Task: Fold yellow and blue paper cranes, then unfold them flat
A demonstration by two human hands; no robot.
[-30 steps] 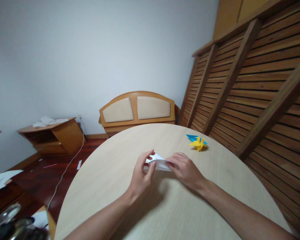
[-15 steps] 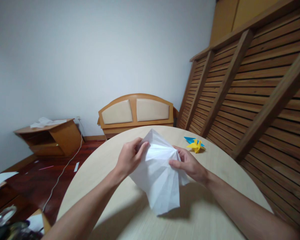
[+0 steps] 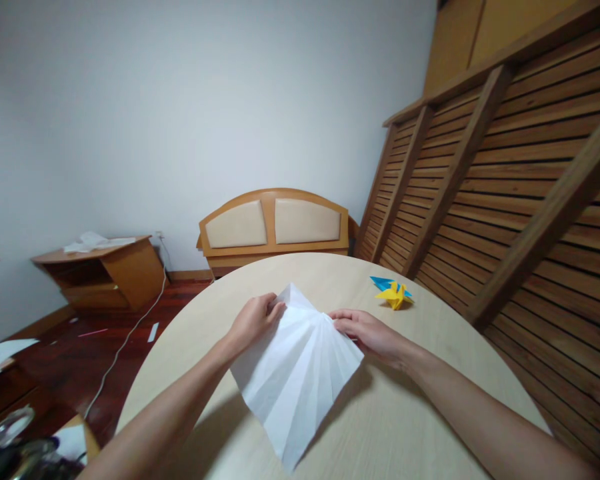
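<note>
A white sheet of paper (image 3: 295,373) with creases fanning out from near its upper right edge is held over the round table (image 3: 190,327). My left hand (image 3: 257,320) pinches its upper left edge between thumb and fingers. At the upper right, where the folds meet, my right hand (image 3: 367,331) grips the paper; some of its fingers are hidden behind the sheet. Beyond my right hand stand a yellow origami bird (image 3: 394,296) and, behind it, a blue folded paper piece (image 3: 380,284).
Past the table is a wooden headboard (image 3: 273,193) against the wall. Wooden slatted panels (image 3: 460,200) lean along the right. A low cabinet (image 3: 135,273) with white paper on top stands at left, and a white cable (image 3: 130,333) trails over the dark floor.
The sheet has been lowered and spread flatter, its lower point now reaching nearer to me. Both hands have moved down a little, and my right hand has shifted its grip.
</note>
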